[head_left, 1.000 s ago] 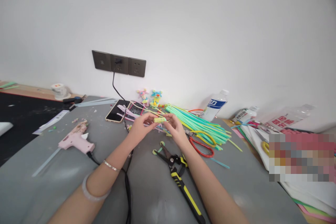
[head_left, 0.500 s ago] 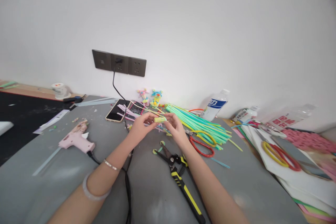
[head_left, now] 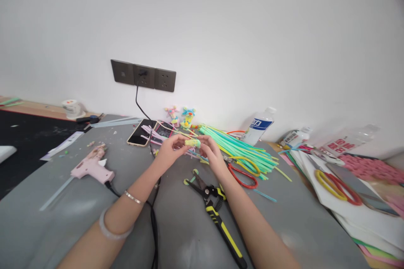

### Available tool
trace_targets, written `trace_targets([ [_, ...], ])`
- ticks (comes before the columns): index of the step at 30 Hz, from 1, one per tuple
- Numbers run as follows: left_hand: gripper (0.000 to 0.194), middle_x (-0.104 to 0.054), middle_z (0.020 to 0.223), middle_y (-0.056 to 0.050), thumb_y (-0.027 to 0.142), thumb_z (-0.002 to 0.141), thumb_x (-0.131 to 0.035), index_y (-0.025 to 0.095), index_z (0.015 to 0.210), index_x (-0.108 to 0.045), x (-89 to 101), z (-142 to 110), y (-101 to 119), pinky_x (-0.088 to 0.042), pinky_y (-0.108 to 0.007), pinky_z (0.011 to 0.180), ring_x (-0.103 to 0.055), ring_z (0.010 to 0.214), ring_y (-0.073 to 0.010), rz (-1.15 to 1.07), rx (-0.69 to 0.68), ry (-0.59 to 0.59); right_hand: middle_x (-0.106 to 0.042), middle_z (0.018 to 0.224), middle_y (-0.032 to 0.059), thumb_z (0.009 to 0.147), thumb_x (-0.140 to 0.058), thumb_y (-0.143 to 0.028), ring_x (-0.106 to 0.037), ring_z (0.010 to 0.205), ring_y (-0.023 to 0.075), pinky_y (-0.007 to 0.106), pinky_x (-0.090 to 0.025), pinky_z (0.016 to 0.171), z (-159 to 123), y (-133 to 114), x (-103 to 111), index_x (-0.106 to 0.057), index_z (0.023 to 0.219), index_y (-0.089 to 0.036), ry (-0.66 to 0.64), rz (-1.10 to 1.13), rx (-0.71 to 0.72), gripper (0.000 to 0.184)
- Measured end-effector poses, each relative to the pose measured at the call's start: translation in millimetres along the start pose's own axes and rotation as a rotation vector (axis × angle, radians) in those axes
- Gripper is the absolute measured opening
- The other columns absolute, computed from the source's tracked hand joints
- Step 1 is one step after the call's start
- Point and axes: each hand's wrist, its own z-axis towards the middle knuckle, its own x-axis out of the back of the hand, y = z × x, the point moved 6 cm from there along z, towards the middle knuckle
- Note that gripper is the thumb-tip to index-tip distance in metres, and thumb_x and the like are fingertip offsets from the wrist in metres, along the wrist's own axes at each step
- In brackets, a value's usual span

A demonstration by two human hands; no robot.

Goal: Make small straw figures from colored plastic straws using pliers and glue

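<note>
A small yellow-green roll [head_left: 192, 143], fuzzy like coiled pipe cleaner, is held up over the middle of the desk. My left hand [head_left: 171, 150] pinches its left end between thumb and fingers. On the other end are the closed fingertips of my right hand [head_left: 212, 151]. Just behind the hands lie green and yellow pipe cleaners [head_left: 249, 155] in a loose bundle, with lilac ones [head_left: 158, 134] to the left. Black and yellow pliers [head_left: 221, 222] rest between my forearms, two small green coils [head_left: 190, 176] by their jaws. Red and yellow-handled scissors [head_left: 243, 178] lie beside my right wrist.
Left of my arm lies a pink glue gun [head_left: 93, 168], its black cord [head_left: 153, 218] crossing the desk. Against the wall stand two small fuzzy figures [head_left: 188, 118] and a bottle [head_left: 259, 126]. A phone [head_left: 139, 134] lies behind my left hand; papers [head_left: 356, 214] are stacked right.
The small roll has turned slightly between my fingers and shows more of its right end. My hands have barely shifted; everything else stays in place.
</note>
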Motion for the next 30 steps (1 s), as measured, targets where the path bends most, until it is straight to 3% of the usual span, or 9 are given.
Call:
trace_targets([
  [5,0.033,-0.072,0.086,-0.005,0.037,0.072,-0.073,0.016,0.094,-0.064,-0.1,0.9,-7.0,-0.052,-0.027,0.068,-0.067,0.077,-0.0173,-0.097,0.056,0.0,-0.058,0.081,-0.0003,0.082,-0.064,-0.041,-0.053,0.067,0.014,0.026,-0.042,0.059,-0.7,-2.7,-5.1,-0.055,0.097,-0.023,-0.049,0.068,-0.002,0.025],
  [10,0.031,-0.07,0.084,-0.003,0.037,0.071,-0.073,0.017,0.092,-0.064,-3.5,0.1,-4.2,-0.05,-0.025,0.063,-0.063,0.071,-0.0149,-0.098,0.04,-0.032,-0.058,0.084,0.0009,0.081,-0.067,-0.046,-0.055,0.073,0.0155,0.027,-0.044,0.063,-0.7,-5.6,-3.6,-0.056,0.095,-0.023,-0.014,0.071,0.031,0.029],
  [30,0.024,-0.067,0.078,-0.002,0.039,0.076,-0.067,0.017,0.087,-0.064,-2.4,-1.3,1.0,-0.046,-0.024,0.059,-0.062,0.068,-0.0153,0.096,0.013,-0.025,-0.051,0.076,-0.0019,0.085,-0.065,-0.041,-0.044,0.061,0.0127,0.026,-0.035,0.055,-3.8,-9.2,-4.9,-0.057,0.097,-0.023,-0.017,-0.06,0.127,0.024],
])
